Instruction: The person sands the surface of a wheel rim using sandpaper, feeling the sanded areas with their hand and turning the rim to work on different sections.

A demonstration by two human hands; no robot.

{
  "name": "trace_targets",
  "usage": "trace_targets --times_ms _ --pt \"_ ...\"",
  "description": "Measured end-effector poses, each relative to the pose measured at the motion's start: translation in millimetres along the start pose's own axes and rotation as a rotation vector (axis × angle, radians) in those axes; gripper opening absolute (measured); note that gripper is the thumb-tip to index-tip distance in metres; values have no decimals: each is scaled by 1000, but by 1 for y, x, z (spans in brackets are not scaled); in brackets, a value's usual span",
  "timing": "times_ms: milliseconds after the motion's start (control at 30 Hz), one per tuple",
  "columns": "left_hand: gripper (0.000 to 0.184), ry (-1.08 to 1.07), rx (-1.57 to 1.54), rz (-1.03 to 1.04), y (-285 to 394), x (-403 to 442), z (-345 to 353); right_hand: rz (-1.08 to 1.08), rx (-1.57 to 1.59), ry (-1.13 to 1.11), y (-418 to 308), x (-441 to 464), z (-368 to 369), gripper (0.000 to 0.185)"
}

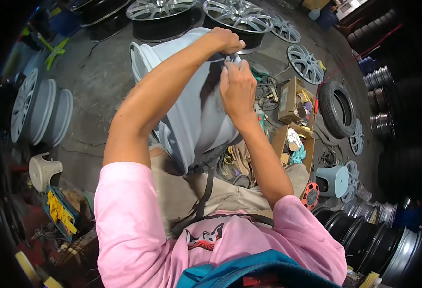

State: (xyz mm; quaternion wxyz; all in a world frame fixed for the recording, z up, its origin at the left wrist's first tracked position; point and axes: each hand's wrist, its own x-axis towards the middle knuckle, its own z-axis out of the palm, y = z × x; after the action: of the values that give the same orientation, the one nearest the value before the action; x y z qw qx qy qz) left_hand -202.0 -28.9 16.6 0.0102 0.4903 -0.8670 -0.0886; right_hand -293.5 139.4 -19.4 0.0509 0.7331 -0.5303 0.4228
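Workshop floor [95, 67] is strewn with wheels [242, 15]. Far edge of grey rim [196, 96] is met by left hand [226, 40] and right hand [239, 84], fingers curled; what's clamped can't be told.

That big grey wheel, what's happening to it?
The person's left hand and right hand are close together at the upper right edge of the grey wheel rim, which stands tilted in front of the person. Whether they hold anything small is hard to tell. More wheel rims sit around on the floor.
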Motion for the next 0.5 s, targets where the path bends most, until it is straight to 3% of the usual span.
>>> trace_targets --times_ms 67,133,167,300,500 --pt "67 9 64 34 -4 8 7 -33 19 28 -4 -17 -9 22" --pt "68 66 103 56 -6 11 6 55 26 -122 -7 -40 -19 19" --pt "68 43 70 49 -3 7 1 -38 41 -51 -5 -37 -20 18" --pt "69 15 38 45 -1 7 6 0 -18 -83 -2 2 -4 20" --pt "67 20 57 37 0 7 5 -36 11 -77 -5 -28 -18 21"
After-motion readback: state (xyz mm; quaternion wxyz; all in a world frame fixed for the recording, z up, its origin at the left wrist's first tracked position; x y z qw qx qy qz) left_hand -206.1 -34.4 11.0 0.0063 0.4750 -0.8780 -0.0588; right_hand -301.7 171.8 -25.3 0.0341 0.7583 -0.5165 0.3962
